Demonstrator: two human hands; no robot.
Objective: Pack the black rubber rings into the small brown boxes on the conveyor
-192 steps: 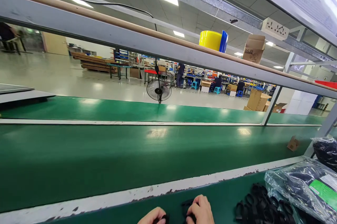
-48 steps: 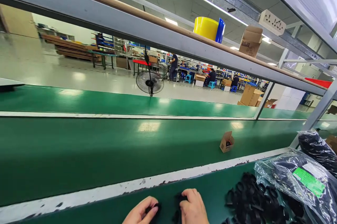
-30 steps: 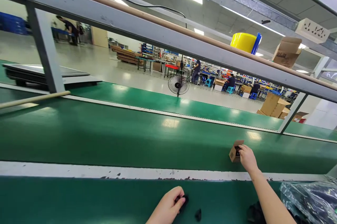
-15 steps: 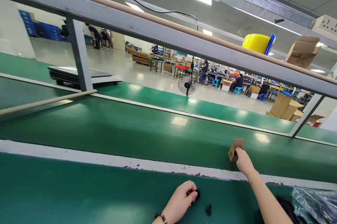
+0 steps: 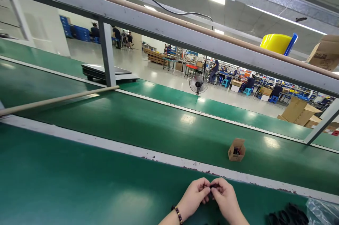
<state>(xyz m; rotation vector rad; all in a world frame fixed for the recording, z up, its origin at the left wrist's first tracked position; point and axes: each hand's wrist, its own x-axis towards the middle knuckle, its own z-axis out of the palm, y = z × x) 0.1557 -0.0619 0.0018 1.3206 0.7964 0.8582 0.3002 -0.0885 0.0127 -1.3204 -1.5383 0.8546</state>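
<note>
My left hand [image 5: 194,196], with a beaded bracelet at the wrist, and my right hand [image 5: 225,199] meet over the green near surface. Both are closed, their fingertips pinching a small black piece [image 5: 211,193] that the fingers mostly cover. Its exact kind cannot be made out. Beyond them, a small open cardboard box [image 5: 235,157] stands on the green belt with its flap up. Dark items and a bit of red show inside it. Neither hand touches the box.
Black looped pieces [image 5: 287,215] lie at the lower right beside a clear plastic bag [image 5: 321,211]. A pole [image 5: 58,101] crosses the belt at left, near a flat scale-like device [image 5: 124,73]. A metal frame bar [image 5: 169,29] spans above, carrying a yellow container [image 5: 275,44].
My right hand has left the cardboard box and come back to my left hand. Both now pinch the black piece together. The view has shifted a little to the left.
</note>
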